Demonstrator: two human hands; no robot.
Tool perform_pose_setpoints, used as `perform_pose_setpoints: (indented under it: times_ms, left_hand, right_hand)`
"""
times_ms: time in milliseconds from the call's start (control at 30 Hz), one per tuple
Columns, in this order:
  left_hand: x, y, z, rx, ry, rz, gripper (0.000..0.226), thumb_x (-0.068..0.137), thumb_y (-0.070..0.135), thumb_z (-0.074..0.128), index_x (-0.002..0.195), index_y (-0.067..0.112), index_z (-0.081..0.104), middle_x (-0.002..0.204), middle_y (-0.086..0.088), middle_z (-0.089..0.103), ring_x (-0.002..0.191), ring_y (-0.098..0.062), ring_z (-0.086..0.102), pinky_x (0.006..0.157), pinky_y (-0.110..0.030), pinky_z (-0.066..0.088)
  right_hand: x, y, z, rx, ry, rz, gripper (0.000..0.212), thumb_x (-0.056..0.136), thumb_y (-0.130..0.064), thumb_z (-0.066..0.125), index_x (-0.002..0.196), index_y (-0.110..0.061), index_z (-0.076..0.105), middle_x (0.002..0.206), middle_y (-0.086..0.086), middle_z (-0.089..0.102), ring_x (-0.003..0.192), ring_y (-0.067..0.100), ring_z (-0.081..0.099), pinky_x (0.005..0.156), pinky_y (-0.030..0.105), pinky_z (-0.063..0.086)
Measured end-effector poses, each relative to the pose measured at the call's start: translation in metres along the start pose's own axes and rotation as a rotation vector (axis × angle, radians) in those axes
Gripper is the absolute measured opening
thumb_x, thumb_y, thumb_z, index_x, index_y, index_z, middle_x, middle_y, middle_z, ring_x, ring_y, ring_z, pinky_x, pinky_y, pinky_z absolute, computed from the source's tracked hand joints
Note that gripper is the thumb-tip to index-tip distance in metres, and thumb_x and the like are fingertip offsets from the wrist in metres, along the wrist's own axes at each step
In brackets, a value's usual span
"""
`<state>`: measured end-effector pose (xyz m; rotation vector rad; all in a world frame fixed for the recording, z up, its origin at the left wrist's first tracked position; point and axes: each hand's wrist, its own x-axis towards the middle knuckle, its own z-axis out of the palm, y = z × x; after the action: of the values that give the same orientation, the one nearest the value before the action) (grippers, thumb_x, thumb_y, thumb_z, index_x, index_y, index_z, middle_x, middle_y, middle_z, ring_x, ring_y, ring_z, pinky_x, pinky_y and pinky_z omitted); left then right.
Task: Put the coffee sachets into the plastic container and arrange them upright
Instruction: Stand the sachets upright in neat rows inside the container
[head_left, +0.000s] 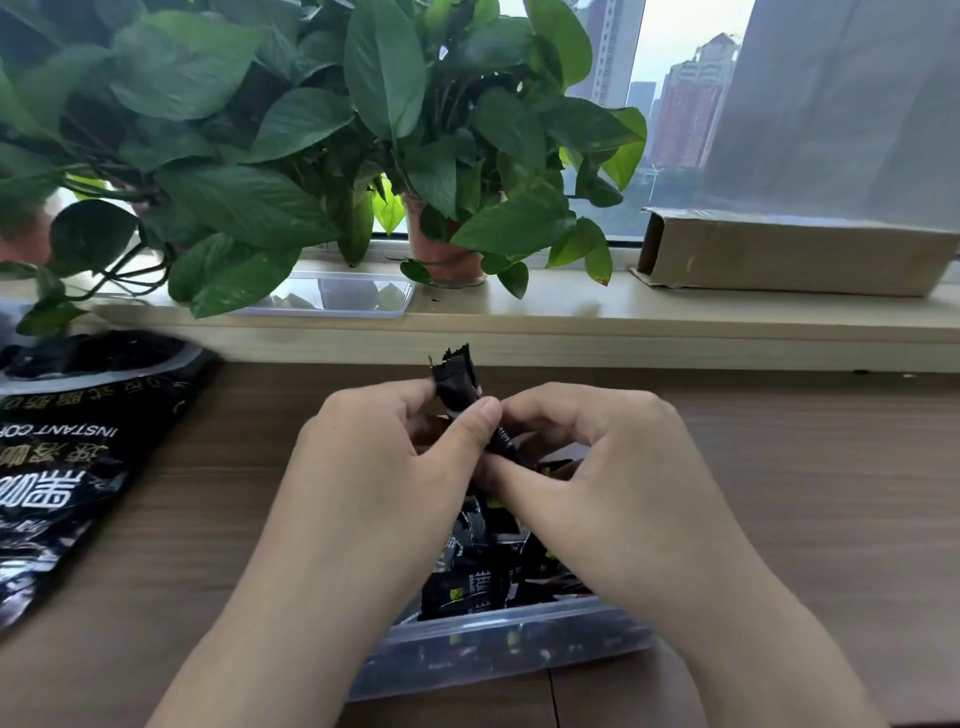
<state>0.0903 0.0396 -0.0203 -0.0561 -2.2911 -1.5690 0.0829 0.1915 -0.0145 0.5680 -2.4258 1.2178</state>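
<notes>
Both the left hand (374, 457) and right hand (597, 467) pinch one sachet (460, 382) over the container (493, 654); light, crinkly, probably slippery, so grip its crimped end.

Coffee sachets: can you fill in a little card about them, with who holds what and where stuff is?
held sachet: black, lifted above the container, pinched by both hands
left hand: pinches its upper part
right hand: pinches it lower down
plastic container: clear, on the wooden table
sachets inside: many, jumbled, not upright yet
big black bag: lying on the table, left side
windowsill: potted plants, clear tray, cardboard box
</notes>
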Motion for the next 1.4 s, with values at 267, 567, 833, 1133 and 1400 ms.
perform_pose_setpoints:
  times_ms: [267, 567, 833, 1133, 1400]
  left_hand:
    - [0.001, -0.004, -0.009, -0.242, -0.09, -0.105, 0.014, 0.087, 0.019, 0.071, 0.086, 0.03, 0.081, 0.081, 0.0, 0.08, 0.077, -0.02, 0.078, 0.079, -0.043, 0.063]
    - [0.0, -0.005, -0.018, -0.534, -0.114, -0.179, 0.021, 0.077, 0.016, 0.071, 0.094, 0.009, 0.081, 0.093, -0.011, 0.08, 0.086, -0.024, 0.078, 0.075, -0.031, 0.063]
    - [0.001, 0.001, -0.021, -0.562, 0.033, -0.152, 0.059, 0.073, 0.013, 0.075, 0.128, 0.031, 0.063, 0.086, -0.011, 0.077, 0.074, -0.022, 0.077, 0.062, -0.028, 0.061]
    - [0.0, 0.005, -0.025, -0.587, 0.034, -0.217, 0.043, 0.087, 0.012, 0.069, 0.127, 0.027, 0.065, 0.08, -0.008, 0.078, 0.07, -0.024, 0.077, 0.062, -0.031, 0.063]
    - [-0.004, 0.011, -0.021, -0.708, 0.091, -0.218, 0.044, 0.079, 0.008, 0.073, 0.121, 0.022, 0.07, 0.086, -0.018, 0.078, 0.068, -0.025, 0.077, 0.059, -0.03, 0.061]
  right_hand:
    - [-0.002, 0.004, 0.001, 0.024, -0.113, -0.015, 0.03, 0.079, -0.038, 0.076, 0.109, -0.043, 0.074, 0.088, -0.021, 0.073, 0.085, -0.001, 0.068, 0.076, 0.023, 0.055]
    - [0.001, 0.0, 0.004, 0.195, -0.057, 0.022, 0.021, 0.081, -0.021, 0.079, 0.089, -0.04, 0.076, 0.084, -0.028, 0.073, 0.085, -0.006, 0.069, 0.076, 0.016, 0.054]
    - [-0.002, -0.01, 0.008, 0.196, -0.229, -0.044, 0.046, 0.083, -0.024, 0.078, 0.122, -0.044, 0.066, 0.101, -0.028, 0.073, 0.095, -0.004, 0.069, 0.087, 0.026, 0.056]
    - [0.001, -0.005, 0.014, -0.065, -0.143, -0.207, 0.046, 0.09, -0.014, 0.07, 0.13, -0.034, 0.063, 0.093, -0.02, 0.067, 0.088, -0.003, 0.062, 0.078, 0.009, 0.043]
    - [-0.004, -0.005, 0.024, -0.077, -0.232, -0.27, 0.052, 0.095, -0.026, 0.04, 0.146, -0.035, 0.035, 0.124, -0.022, 0.041, 0.106, 0.004, 0.054, 0.09, 0.02, 0.045]
